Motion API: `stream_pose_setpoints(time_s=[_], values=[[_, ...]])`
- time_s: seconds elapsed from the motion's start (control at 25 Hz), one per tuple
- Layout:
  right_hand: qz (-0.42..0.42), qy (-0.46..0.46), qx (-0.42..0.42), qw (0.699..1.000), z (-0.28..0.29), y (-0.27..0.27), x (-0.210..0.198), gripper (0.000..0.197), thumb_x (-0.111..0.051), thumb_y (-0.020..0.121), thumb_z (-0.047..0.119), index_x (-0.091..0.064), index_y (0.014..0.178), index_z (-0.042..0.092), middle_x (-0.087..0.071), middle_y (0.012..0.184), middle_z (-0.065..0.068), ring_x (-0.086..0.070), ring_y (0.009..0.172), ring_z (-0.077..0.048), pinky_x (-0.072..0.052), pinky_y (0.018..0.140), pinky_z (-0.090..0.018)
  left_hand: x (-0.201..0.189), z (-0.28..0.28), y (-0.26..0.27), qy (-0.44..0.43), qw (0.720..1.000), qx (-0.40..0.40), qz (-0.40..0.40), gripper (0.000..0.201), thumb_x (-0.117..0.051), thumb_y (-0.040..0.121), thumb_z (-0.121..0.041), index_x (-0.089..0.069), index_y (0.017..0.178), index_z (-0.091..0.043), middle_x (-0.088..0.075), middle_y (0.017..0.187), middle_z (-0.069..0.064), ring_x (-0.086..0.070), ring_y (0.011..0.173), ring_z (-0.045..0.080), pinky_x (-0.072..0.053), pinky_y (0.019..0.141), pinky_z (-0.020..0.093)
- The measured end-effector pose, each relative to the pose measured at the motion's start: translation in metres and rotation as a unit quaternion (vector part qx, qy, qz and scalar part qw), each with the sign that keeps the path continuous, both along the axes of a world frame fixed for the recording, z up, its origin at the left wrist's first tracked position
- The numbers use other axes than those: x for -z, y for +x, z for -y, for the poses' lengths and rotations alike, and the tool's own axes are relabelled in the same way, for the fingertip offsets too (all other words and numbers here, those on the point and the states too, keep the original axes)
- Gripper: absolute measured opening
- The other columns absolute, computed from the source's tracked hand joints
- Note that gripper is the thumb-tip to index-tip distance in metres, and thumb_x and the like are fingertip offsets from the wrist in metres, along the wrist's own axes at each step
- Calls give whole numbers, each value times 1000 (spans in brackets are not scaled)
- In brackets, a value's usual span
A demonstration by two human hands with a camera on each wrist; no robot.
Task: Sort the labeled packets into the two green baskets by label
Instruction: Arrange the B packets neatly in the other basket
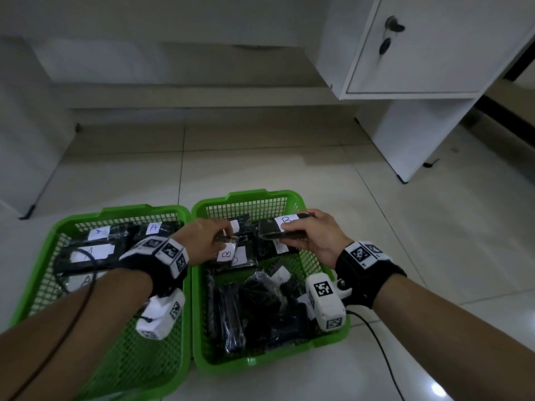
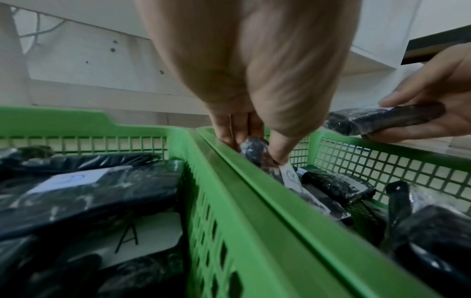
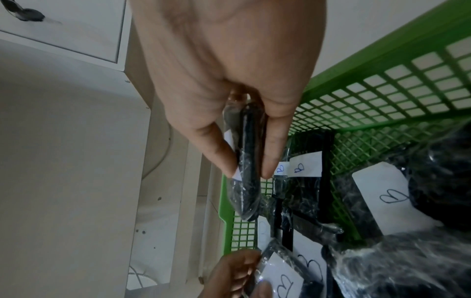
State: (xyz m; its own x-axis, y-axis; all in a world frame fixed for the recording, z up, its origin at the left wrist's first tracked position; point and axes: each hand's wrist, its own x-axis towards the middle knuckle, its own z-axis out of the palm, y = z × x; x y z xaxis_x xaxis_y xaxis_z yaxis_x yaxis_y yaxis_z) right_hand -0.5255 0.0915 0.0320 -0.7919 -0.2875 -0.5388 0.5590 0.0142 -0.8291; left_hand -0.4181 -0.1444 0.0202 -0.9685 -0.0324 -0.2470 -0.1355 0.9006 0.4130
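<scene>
Two green baskets stand side by side on the floor. The left basket (image 1: 115, 212) holds black packets with white labels marked A (image 1: 154, 227). The right basket (image 1: 249, 198) holds black packets marked B. My left hand (image 1: 214, 235) reaches over the dividing rims and pinches the top of a B packet (image 1: 227, 253) inside the right basket; the same pinch on the B packet (image 2: 254, 149) shows in the left wrist view. My right hand (image 1: 307, 233) grips another B packet (image 1: 278, 228) above the far part of the right basket, thumb on its label (image 3: 237, 175).
A white cabinet (image 1: 419, 53) with a key in its lock stands at the back right. A low white shelf runs along the back wall. The tiled floor (image 1: 434, 241) spreads to the right of the baskets. Cables trail from both wrist cameras.
</scene>
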Motion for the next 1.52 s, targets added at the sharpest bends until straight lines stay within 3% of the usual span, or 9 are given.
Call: stream_pose_setpoints(time_s=[0.28,0.48,0.64,0.72,0.8,0.92,1.2,1.36,1.52], values=[[-7,-17,-2,1000,0,-12,10,26,-57,82,-16,-58,102,1,-60,110,-25,-68,87,-33,-62,66,-39,14,12,-4,-163,985,58,1,42,-57,85,-60,-55,116,-31,-63,111,-12,-53,105,13,-35,103,35],[-161,131,-92,974,4,-25,0,47,-79,70,-15,-72,108,12,-64,116,-11,-69,98,-26,-64,77,-35,17,9,-7,-169,983,72,11,60,-65,73,-67,-50,119,-32,-60,116,-12,-53,110,13,-29,107,35],[-348,327,-214,852,27,-36,0,52,-95,57,15,-74,105,23,-66,107,6,-62,95,-9,-55,73,-18,23,7,-12,-209,974,76,40,79,-59,70,-76,-43,132,-29,-47,130,-7,-43,123,16,-28,111,39],[-440,425,-294,735,41,-35,0,47,-93,61,33,-74,104,28,-60,102,5,-53,90,-10,-45,75,-22,25,2,-17,-217,972,74,42,88,-60,68,-78,-39,137,-28,-40,137,-4,-40,127,19,-30,112,42],[-501,495,-367,607,49,-34,0,34,-85,72,29,-71,103,24,-55,98,2,-42,90,-14,-37,81,-27,27,-2,-22,-231,968,83,57,90,-61,67,-77,-40,139,-27,-36,140,-1,-38,129,22,-32,111,46],[-499,527,-426,540,53,-34,3,24,-77,78,12,-66,99,14,-63,102,-5,-51,105,-22,-39,88,-29,32,-2,-23,-260,958,92,74,92,-62,65,-77,-42,138,-24,-36,140,2,-43,126,24,-36,108,46],[-501,563,-420,505,66,-31,3,20,-73,84,8,-55,79,14,-51,78,-3,-53,97,-24,-46,87,-34,37,-3,-25,-289,950,101,60,90,-68,67,-71,-41,135,-19,-37,138,4,-50,118,26,-39,104,44],[-503,526,-442,524,73,-34,9,11,-63,90,-4,-66,99,2,-51,85,-8,-61,91,-28,-41,74,-31,37,-4,-25,-294,948,104,62,89,-67,68,-69,-39,135,-17,-35,136,5,-49,116,27,-40,102,44],[-482,537,-452,524,70,-38,14,21,-62,87,-6,-66,105,4,-65,105,-14,-59,106,-31,-49,86,-37,36,-3,-24,-293,948,106,55,87,-66,68,-69,-40,132,-15,-36,133,6,-49,115,28,-40,101,44]])
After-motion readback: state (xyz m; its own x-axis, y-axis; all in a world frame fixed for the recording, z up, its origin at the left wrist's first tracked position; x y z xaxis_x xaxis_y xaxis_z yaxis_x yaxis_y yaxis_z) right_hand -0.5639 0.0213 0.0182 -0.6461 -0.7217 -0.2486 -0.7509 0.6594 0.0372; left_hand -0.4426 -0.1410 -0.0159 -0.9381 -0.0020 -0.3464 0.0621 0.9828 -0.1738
